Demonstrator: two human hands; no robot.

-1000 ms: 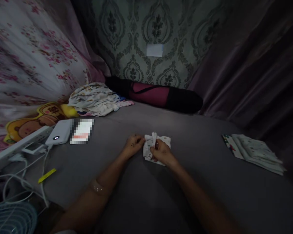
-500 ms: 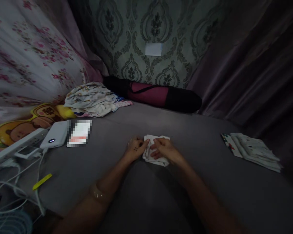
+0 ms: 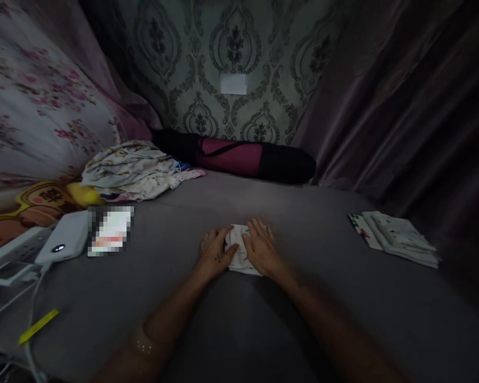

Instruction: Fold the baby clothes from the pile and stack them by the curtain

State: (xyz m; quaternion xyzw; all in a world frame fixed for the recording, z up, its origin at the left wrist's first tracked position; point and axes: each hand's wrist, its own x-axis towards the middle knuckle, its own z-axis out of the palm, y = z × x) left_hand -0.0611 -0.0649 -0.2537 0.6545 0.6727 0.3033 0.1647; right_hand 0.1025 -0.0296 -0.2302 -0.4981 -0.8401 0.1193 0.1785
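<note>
Right hand (image 3: pixel 261 247): moved from a raised, curled pose over the cloth to palm down along its right side, fingers extended and thumb apart. Left hand (image 3: pixel 216 254): now flatter along the left side, fingers extended, thumb apart and reaching over the cloth.

Folded white cloth (image 3: pixel 239 261), small print: one, between the two hands on the grey sheet (image 3: pixel 303 229), touched by both; the hands hide its side edges.

Clear bracelet (image 3: pixel 144 346): one, on the left forearm.

Stack of folded printed cloths (image 3: pixel 401 239): well apart, to the right, a green-and-red patterned piece showing at its left edge.

Heap of rumpled printed clothes (image 3: pixel 131 167): far left, next to a long black-and-maroon bag (image 3: pixel 229 157) lying along the wallpapered wall (image 3: pixel 259 58). White card (image 3: pixel 233 84): on that wall.

Yellow cartoon cushion (image 3: pixel 43 197): left, partly behind a white power bank (image 3: pixel 66 236) with a lit display. Flat object (image 3: pixel 110 231): beside the power bank, pixelated, type not readable.

White power strip (image 3: pixel 18 252), white cables (image 3: pixel 31 330), yellow strip (image 3: pixel 39 325): near left.

Floral curtain (image 3: pixel 43 96) at left, dark curtain (image 3: pixel 383 106) at right.
</note>
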